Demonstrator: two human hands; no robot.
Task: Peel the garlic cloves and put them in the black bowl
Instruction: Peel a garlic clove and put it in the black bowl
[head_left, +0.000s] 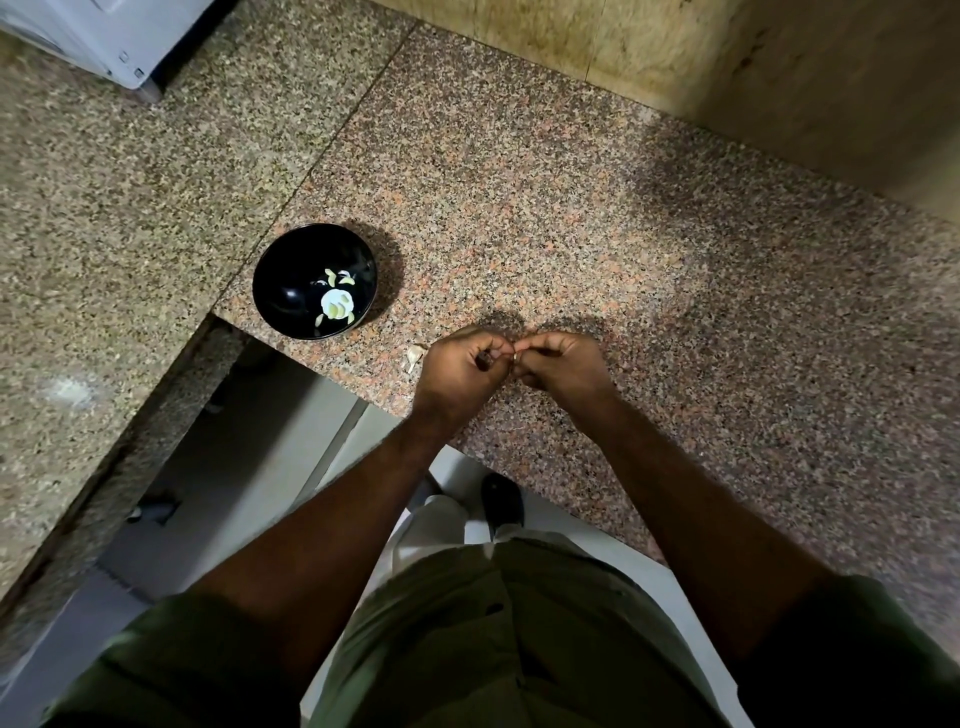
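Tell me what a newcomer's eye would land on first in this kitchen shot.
First the two hands, left hand and right hand, meeting over the granite counter near its front edge, fingers pinching something small between them, likely a garlic clove, mostly hidden. Next the black bowl to their left, near the counter's corner, with pale peeled cloves inside. A scrap of skin lies beside the left hand.

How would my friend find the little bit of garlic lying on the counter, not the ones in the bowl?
Start at the black bowl near the front edge of the speckled granite counter. Look right of it, toward the person's left hand. The garlic piece lies on bare stone just left of that hand, alone and pale, outside the bowl, unlike the peeled cloves heaped inside.
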